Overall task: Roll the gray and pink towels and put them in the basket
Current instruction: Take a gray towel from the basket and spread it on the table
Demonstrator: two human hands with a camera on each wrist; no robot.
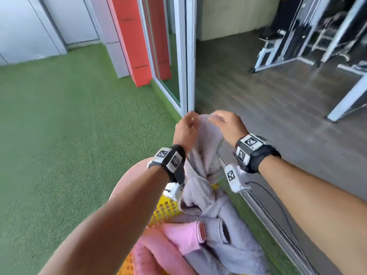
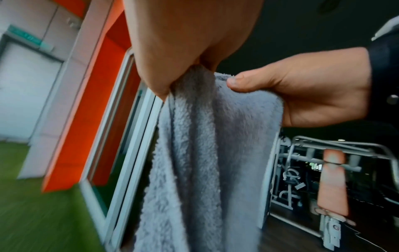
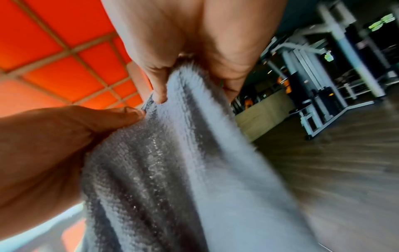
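Gray towel (image 1: 206, 171) hangs lifted, its lower end trailing into the yellow basket (image 1: 165, 210) | pink towels (image 1: 178, 241) heaped in that basket | right hand (image 1: 228, 126) pinches the top edge, thumb in front | left hand (image 1: 185, 129) clamps the same edge just beside it

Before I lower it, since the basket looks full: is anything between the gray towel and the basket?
Yes. The gray towel, held by both hands, hangs over the yellow basket, where pink towels and more gray cloth already lie.
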